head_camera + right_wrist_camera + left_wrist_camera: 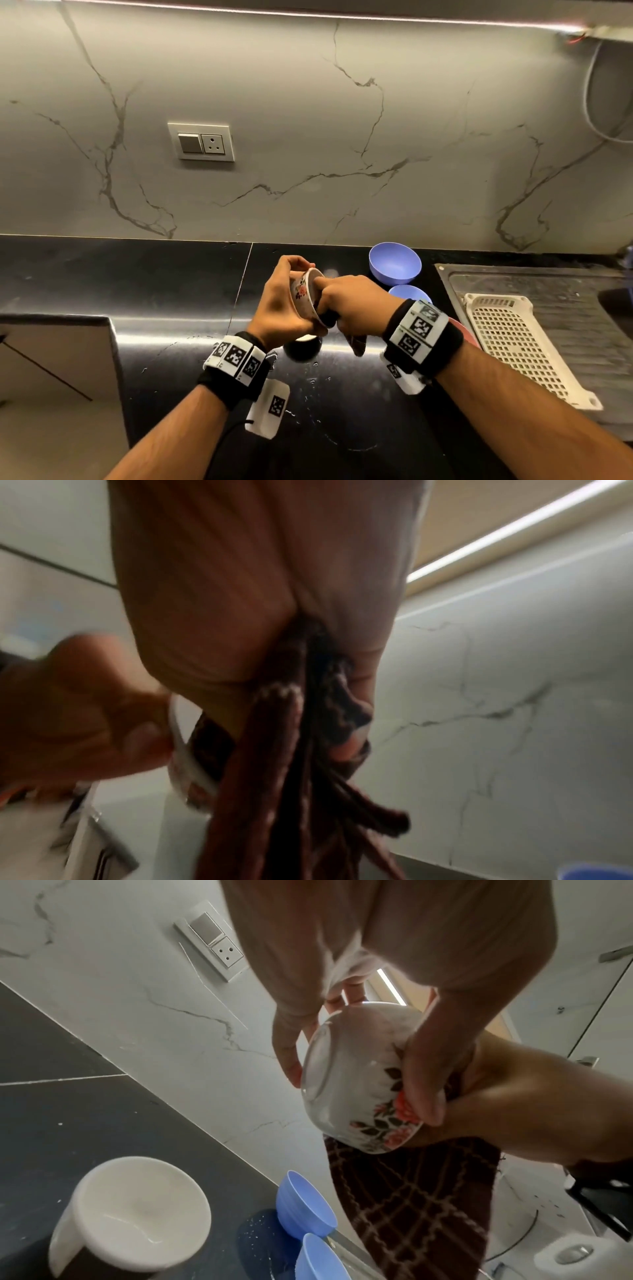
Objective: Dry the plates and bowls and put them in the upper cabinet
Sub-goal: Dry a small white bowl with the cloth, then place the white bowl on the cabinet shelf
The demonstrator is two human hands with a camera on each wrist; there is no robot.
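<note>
The left hand [279, 301] holds a small white bowl with red flowers [306, 294] up over the black worktop [171, 274], its fingers curled round the bowl's outside. The bowl is tipped on its side. The right hand [352, 305] grips a dark checked cloth [411, 1199] and pushes it into the bowl. Two blue bowls [394, 263] sit on the worktop near the wall.

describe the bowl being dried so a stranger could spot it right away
Above the black countertop, in front of the marble wall, both hands meet. The left hand grips a small white bowl tipped on its side while the right hand works a dark checked cloth into it. Unlike the plain blue bowls behind, it has red flowers.
</note>
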